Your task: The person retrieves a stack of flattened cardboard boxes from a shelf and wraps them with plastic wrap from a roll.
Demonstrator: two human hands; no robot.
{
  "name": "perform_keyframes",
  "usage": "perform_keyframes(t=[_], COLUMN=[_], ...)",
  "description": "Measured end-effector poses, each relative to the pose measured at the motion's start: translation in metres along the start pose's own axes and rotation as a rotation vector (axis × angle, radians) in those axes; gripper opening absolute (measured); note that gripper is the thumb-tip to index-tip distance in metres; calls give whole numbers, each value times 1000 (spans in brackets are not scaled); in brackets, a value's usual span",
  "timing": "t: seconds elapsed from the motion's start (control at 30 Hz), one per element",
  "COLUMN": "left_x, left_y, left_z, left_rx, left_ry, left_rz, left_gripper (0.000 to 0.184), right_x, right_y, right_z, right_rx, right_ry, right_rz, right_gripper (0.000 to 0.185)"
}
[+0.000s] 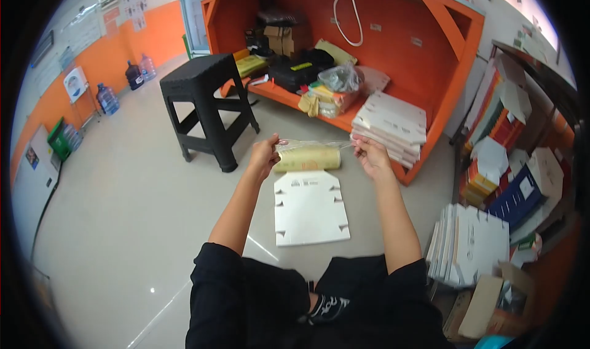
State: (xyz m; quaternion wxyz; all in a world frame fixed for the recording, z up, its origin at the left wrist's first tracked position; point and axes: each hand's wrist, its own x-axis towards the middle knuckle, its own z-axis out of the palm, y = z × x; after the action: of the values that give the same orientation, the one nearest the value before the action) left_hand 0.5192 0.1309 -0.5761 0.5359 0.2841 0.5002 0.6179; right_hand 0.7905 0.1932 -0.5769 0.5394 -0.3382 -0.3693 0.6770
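Note:
Clear plastic film (313,144) is stretched between my two hands, above a yellowish roll (310,159) lying on the floor. My left hand (265,156) pinches the film's left end, its fingers closed. At the right end, my right hand (371,156) grips the film between thumb and fingers. Nearer to me, a flat white cardboard piece (311,210) with notched sides lies on the floor, its far edge close to the roll.
A black stool (206,106) stands at the left. Behind, an orange shelf (393,38) holds bags, boxes and stacked white cardboard (390,118). More white cardboard (470,241) and boxes (485,170) stand at the right. Bottles (107,100) line the far left wall.

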Motion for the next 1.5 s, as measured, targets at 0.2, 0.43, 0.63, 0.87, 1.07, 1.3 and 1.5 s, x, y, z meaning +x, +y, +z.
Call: perform_keyframes(t=[0.2, 0.43, 0.63, 0.87, 1.07, 1.3, 1.5], left_x=[86, 143, 129, 93, 76, 89, 116], left_y=[65, 101, 124, 124, 107, 89, 107], left_z=[20, 49, 53, 43, 28, 26, 43], left_rx=[-64, 21, -7, -3, -10, 84, 36], left_ry=[-20, 58, 88, -20, -115, 0, 32], left_rz=[69, 109, 118, 136, 107, 76, 92], left_gripper=[24, 18, 14, 23, 27, 20, 18], right_x=[106, 155, 158, 118, 76, 97, 121], right_y=[-62, -90, -101, -102, -94, -74, -84], right_z=[53, 67, 75, 73, 62, 54, 62], right_rx=[-186, -179, -213, -232, -296, -341, -312], right_ry=[-20, 54, 19, -64, -94, -36, 30], right_rz=[-125, -169, -204, -242, -220, -217, -209], right_gripper=[18, 19, 18, 16, 16, 18, 14])
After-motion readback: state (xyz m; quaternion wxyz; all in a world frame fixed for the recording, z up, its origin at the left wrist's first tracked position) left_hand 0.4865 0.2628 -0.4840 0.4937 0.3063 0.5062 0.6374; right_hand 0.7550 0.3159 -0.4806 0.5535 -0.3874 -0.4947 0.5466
